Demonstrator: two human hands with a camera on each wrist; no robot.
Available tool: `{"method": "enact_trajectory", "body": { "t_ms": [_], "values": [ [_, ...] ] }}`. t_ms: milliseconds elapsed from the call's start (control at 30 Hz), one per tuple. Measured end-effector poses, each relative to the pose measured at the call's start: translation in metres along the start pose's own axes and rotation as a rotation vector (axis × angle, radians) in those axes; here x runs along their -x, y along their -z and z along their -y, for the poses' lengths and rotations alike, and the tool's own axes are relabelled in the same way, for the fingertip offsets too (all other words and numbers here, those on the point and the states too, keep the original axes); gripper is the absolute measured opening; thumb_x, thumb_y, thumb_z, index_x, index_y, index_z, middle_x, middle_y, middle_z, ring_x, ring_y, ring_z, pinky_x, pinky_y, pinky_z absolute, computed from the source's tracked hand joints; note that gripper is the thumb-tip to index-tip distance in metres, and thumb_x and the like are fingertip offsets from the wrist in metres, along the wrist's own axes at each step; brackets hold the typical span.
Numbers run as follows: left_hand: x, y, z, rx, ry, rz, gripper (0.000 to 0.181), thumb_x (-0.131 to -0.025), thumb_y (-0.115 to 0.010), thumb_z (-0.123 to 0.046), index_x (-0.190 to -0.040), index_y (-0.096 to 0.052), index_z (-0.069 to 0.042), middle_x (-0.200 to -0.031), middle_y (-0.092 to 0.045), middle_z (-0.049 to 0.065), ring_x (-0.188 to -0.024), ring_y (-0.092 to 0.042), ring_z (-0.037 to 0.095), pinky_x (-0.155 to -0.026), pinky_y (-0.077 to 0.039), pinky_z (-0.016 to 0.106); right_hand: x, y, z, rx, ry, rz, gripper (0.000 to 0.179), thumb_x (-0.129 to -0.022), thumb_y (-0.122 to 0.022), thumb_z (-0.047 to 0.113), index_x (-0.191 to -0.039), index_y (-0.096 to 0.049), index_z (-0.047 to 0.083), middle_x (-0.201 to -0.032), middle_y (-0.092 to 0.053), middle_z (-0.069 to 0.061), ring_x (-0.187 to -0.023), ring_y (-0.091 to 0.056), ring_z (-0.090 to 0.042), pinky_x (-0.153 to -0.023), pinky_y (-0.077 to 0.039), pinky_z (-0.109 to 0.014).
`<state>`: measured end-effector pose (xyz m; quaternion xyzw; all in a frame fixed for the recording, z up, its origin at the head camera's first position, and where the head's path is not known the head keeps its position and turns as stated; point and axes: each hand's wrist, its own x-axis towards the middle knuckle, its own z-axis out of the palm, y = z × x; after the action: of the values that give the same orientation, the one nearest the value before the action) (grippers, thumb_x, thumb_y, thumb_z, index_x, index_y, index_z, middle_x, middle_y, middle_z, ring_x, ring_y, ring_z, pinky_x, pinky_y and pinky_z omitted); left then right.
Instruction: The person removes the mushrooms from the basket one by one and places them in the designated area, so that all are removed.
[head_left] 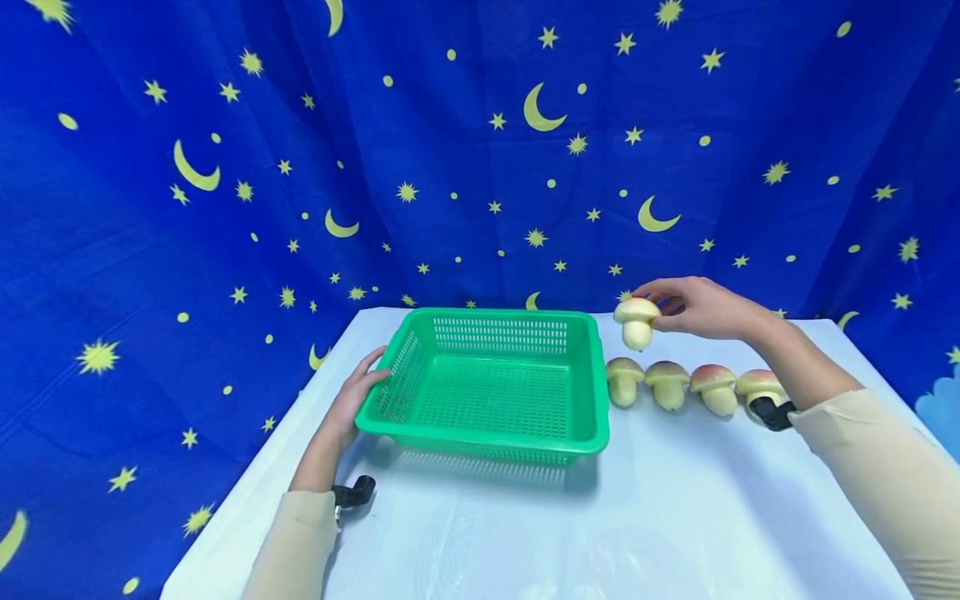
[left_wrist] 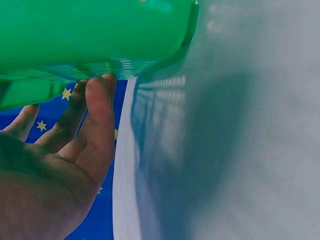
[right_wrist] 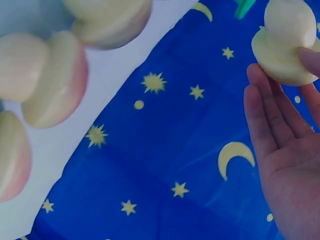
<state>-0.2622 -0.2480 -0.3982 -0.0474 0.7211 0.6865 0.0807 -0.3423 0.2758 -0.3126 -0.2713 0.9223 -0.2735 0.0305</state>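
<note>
A green plastic basket (head_left: 491, 443) with slotted walls stands on the white table, its inside bare. At its left side my left hand (head_left: 354, 396) holds the rim, fingertips at the edge. In the left wrist view, the fingers (left_wrist: 102, 107) reach up to the basket's side. Up past the basket's far right corner, my right hand (head_left: 701, 307) pinches a toy mushroom (head_left: 637, 322) by thumb and fingers, cap up and stem down. The mushroom (right_wrist: 287, 50) is above the table in the right wrist view, partly cut off by the frame.
Several more toy mushrooms, among them a brownish one (head_left: 624, 382) and a reddish one (head_left: 715, 389), lie in a row right of the basket. My right forearm overlaps the last one. A blue curtain (head_left: 465, 150) with stars and moons hangs behind the white table (head_left: 480, 542).
</note>
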Motion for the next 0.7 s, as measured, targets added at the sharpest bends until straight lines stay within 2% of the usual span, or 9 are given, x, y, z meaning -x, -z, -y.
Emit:
{"method": "enact_trajectory", "body": {
  "t_ms": [133,367,467,567,700],
  "values": [
    [-0.002,0.001,0.001,0.001,0.011,-0.008,0.056,-0.102,-0.045,-0.027,-0.154,-0.023,-0.029,-0.129,-0.048,0.024,-0.074,-0.065,0.021,-0.069,-0.056,0.035,0.008,0.004,-0.007,0.006,-0.009,0.007,0.043,-0.092,-0.066,0.019,-0.133,-0.056,0.013,-0.120,-0.060,-0.013,-0.105,-0.061,-0.031,-0.085,-0.051,-0.048],
    [-0.014,0.004,0.019,0.015,0.010,-0.007,0.056,-0.101,-0.047,-0.031,-0.153,-0.024,-0.033,-0.129,-0.049,0.019,-0.076,-0.065,0.020,-0.069,-0.056,0.034,0.026,0.005,-0.024,0.061,-0.036,0.002,0.042,-0.091,-0.066,0.017,-0.132,-0.057,0.010,-0.116,-0.062,-0.011,-0.102,-0.061,-0.029,-0.085,-0.050,-0.049],
    [-0.014,0.007,0.024,-0.001,0.005,-0.025,0.056,-0.101,-0.048,-0.034,-0.152,-0.025,-0.036,-0.126,-0.052,0.017,-0.073,-0.065,0.019,-0.067,-0.056,0.034,0.031,0.004,-0.030,0.046,-0.049,0.003,0.042,-0.091,-0.066,0.017,-0.131,-0.057,0.011,-0.116,-0.063,-0.010,-0.103,-0.060,-0.031,-0.085,-0.050,-0.050],
    [-0.015,0.009,0.026,-0.011,-0.015,-0.046,0.055,-0.101,-0.048,-0.035,-0.151,-0.027,-0.036,-0.122,-0.053,0.017,-0.072,-0.065,0.018,-0.065,-0.056,0.032,0.033,0.003,-0.034,0.033,-0.057,0.011,0.043,-0.091,-0.066,0.019,-0.132,-0.057,0.010,-0.118,-0.062,-0.012,-0.105,-0.059,-0.033,-0.085,-0.049,-0.051],
    [-0.017,0.008,0.024,-0.003,-0.028,-0.041,0.056,-0.100,-0.050,-0.036,-0.151,-0.027,-0.035,-0.122,-0.054,0.018,-0.072,-0.065,0.019,-0.065,-0.056,0.032,0.037,0.006,-0.038,0.042,-0.071,0.012,0.043,-0.091,-0.066,0.018,-0.132,-0.057,0.009,-0.119,-0.061,-0.014,-0.105,-0.059,-0.034,-0.085,-0.049,-0.051]
  ]
}}
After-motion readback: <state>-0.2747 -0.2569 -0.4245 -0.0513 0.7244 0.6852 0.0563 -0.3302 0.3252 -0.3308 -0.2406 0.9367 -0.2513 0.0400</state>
